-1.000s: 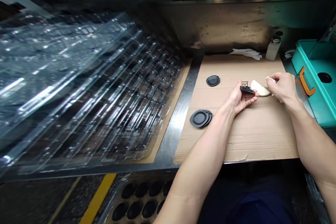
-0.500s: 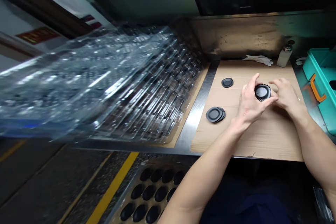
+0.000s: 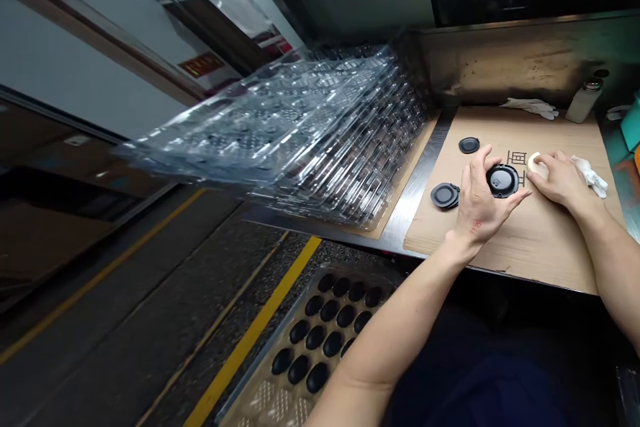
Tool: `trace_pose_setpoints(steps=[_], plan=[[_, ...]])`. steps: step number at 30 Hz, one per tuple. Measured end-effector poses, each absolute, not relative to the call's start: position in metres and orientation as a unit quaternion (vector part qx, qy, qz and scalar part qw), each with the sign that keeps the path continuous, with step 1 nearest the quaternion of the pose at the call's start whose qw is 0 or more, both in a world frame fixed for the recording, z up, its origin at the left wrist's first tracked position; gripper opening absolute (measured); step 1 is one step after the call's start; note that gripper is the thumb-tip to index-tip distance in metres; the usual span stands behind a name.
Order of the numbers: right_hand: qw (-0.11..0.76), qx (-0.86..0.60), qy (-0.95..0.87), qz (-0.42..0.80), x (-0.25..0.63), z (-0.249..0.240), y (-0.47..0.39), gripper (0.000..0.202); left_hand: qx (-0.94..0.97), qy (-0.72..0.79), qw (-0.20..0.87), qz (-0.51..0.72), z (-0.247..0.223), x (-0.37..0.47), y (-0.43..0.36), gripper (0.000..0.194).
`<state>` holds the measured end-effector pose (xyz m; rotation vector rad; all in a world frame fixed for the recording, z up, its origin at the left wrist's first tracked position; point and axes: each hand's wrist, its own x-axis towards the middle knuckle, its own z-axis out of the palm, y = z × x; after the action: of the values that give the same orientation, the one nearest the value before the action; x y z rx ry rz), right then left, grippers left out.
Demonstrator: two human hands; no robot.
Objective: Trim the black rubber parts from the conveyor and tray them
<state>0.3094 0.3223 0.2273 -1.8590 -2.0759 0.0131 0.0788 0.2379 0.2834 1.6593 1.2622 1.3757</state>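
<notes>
our left hand [image 3: 476,201] holds the disc [image 3: 503,180]. our right hand [image 3: 561,178], near the disc, pinches a white pad [image 3: 534,162].

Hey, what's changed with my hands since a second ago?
Your left hand has turned the black part from nearly edge-on to facing the camera, keeping hold. Your right hand, which held white cloth, now touches a white pad; whether it let go of the cloth is unclear. The black stack, lone disc and bottle stayed put.
</notes>
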Motion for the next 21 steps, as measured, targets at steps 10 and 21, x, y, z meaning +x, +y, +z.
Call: trace_pose_setpoints(steps=[10,21], plan=[[0.183,-0.661,-0.727,0.020,0.308,0.221,0.325,0.046,0.578,0.679,0.243,0.381,0.251,-0.036,0.281,0.042],[0.176,-0.659,-0.731,0.026,0.305,0.221,0.325,0.042,0.704,0.699,0.098,0.076,0.253,-0.023,0.274,0.075]])
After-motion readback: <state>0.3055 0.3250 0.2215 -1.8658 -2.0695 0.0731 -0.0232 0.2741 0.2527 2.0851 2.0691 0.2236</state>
